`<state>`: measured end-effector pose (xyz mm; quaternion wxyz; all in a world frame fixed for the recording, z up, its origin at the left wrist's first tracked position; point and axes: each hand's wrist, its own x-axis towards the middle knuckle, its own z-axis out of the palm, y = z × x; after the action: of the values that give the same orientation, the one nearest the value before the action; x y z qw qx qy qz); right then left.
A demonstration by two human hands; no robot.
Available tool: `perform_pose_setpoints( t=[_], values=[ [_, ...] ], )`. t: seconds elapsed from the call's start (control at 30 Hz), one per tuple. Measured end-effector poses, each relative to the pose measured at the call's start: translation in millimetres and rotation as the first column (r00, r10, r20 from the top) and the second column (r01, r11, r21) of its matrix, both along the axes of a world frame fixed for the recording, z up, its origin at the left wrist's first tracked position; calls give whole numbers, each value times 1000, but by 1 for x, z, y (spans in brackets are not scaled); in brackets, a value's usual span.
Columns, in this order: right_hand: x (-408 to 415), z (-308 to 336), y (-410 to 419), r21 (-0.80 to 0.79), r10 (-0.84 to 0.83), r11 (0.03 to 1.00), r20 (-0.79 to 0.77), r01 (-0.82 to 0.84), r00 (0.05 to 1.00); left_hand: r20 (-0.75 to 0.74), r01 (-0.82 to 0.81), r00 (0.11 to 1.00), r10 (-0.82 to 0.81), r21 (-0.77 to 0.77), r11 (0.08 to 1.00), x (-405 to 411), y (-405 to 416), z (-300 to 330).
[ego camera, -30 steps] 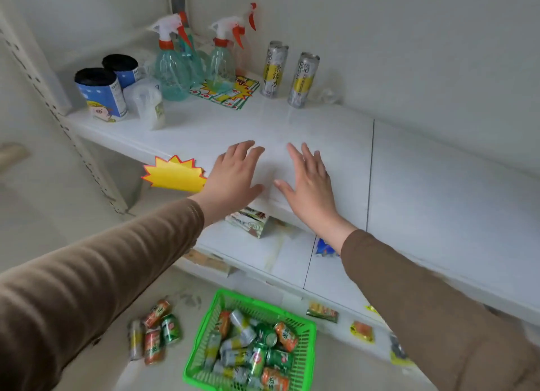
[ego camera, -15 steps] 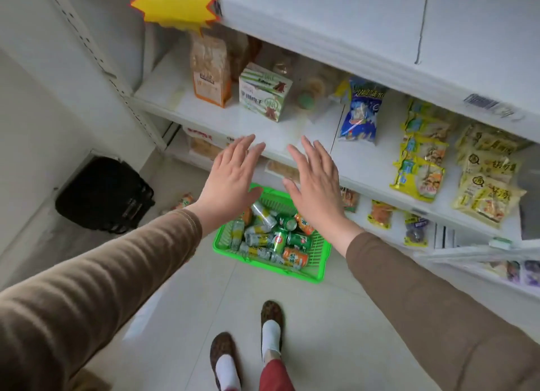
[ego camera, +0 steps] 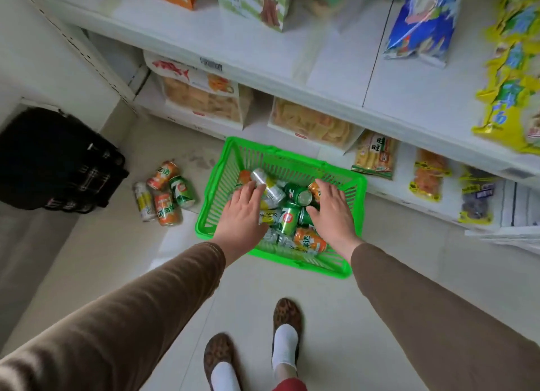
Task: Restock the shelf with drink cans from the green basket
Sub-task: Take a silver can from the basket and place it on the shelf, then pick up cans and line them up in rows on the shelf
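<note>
Left fingers: my left hand [ego camera: 244, 215] is spread flat over the left side of the can pile, fingers [ego camera: 252, 189] straight and slightly apart, tips at a silver-yellow can [ego camera: 270, 189]. Nothing is clamped yet; whether the tips touch it I cannot tell.
Right fingers: my right hand [ego camera: 333, 212] hangs palm down over the right side of the pile, fingers [ego camera: 323, 189] straight and apart, holding nothing. An orange can [ego camera: 315, 189] shows just past the tips.
Reason for pose: I judge both hands are opened to take one can each, so one trip to the shelf moves two.
Cans: about ten lie loose on their sides in the basket [ego camera: 222, 183], green [ego camera: 287, 219], orange and silver mixed. Lying flat, they offer their round sides to a grip from above.
Basket position: on the floor, close against the bottom shelf [ego camera: 403, 192], directly ahead of my feet [ego camera: 286, 332]. That keeps the reach short.
Floor cans [ego camera: 163, 197]: four lie left of the basket, outside it, well apart from my hands.
Shelves: the ones in view carry snack packs and boxes [ego camera: 254, 2]; no cans stand on them here.
Bag [ego camera: 58, 159]: dark, on the floor at far left, out of the way.
Risk: round cans may roll when one is lifted from the pile.
</note>
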<state>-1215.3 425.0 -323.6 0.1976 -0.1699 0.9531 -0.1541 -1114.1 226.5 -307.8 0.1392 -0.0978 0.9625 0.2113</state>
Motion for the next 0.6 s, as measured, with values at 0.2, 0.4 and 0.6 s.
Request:
perform_pose_setpoints(
  t=[0.2, 0.4, 0.6],
  values=[
    [-22, -105, 9, 28, -93, 996, 146, 90, 985, 111, -6, 994, 4, 22, 1000, -22, 22, -103],
    [-47, -172, -1, 68, -80, 995, 175, 69, 981, 148, -1, 989, -4, 37, 999, -47, 38, -172],
    [-59, -210, -25, 48, -89, 996, 230, 80, 969, 136, 7, 991, -14, 52, 999, -55, 36, -198]
  ],
)
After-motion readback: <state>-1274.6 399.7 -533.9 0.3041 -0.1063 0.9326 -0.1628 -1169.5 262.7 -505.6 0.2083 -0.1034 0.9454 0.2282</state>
